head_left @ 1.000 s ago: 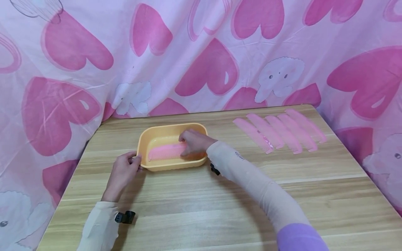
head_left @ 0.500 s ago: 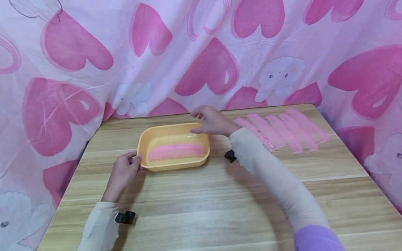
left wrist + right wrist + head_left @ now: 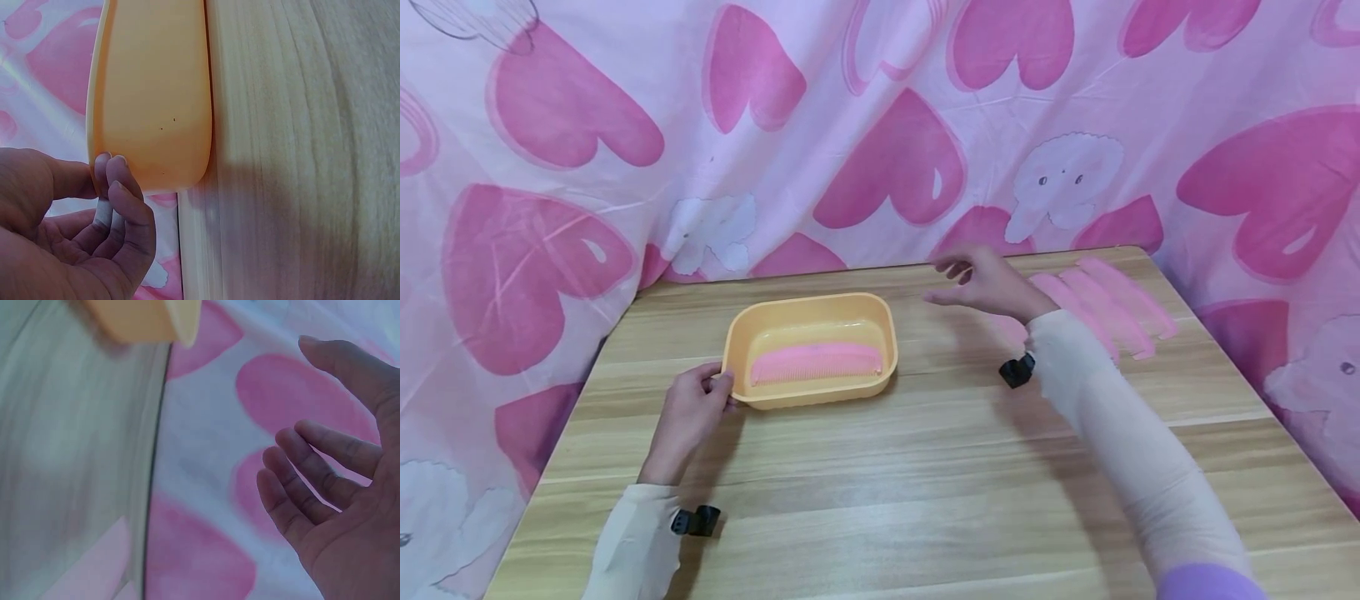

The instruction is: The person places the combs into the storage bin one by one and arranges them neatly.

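A shallow yellow-orange plastic basket point(image 3: 808, 395) stands on the table, with a pink comb point(image 3: 817, 362) lying inside it. My left hand point(image 3: 688, 412) pinches the basket's left rim between thumb and fingers; the left wrist view shows this grip close up on the basket wall point(image 3: 153, 87). My right hand point(image 3: 992, 285) is in the air right of the basket, fingers apart and holding nothing. Beyond it lie several more pink combs point(image 3: 1108, 304) side by side, partly hidden by the right hand and sleeve. In the right wrist view, part of a comb point(image 3: 94, 565) shows at the bottom.
The wooden table point(image 3: 850, 492) carries the basket on the left and the comb row at the back right. A pink and white heart-patterned cloth point(image 3: 880, 125) hangs right behind the table's back edge and down its sides.
My right hand has come out of the basket, leaving the comb in it, and moved right toward the row of combs. The left hand keeps its grip on the rim.
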Available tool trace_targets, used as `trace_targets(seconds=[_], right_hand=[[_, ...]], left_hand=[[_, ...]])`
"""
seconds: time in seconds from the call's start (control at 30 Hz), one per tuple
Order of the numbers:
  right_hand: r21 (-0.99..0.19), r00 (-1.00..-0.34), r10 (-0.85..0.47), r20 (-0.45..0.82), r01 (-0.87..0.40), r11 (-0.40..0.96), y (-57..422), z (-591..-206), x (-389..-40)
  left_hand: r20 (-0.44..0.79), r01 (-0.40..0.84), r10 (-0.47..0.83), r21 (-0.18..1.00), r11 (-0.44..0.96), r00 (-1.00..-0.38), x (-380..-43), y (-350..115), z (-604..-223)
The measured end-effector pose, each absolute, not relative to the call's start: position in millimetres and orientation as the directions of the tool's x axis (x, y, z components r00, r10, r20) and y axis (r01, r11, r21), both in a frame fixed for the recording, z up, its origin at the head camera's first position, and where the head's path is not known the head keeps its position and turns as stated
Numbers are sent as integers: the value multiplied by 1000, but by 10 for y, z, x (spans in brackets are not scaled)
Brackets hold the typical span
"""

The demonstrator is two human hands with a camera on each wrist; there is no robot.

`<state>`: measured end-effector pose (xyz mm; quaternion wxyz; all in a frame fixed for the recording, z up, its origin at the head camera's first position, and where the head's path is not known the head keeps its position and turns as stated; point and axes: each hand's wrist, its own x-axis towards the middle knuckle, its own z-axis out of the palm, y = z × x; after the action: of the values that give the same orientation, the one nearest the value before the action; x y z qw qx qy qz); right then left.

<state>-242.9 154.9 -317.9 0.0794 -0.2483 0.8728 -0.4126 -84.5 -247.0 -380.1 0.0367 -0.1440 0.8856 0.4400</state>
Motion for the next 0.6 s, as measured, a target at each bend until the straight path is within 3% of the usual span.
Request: trace_targets(seconds=[0.6], right_hand=[[-680, -942, -331, -62, -203, 704, 2364, -3747, -2378]], left_hand=[[-210, -302, -223, 768, 565, -952, -851, -2459, -3786]])
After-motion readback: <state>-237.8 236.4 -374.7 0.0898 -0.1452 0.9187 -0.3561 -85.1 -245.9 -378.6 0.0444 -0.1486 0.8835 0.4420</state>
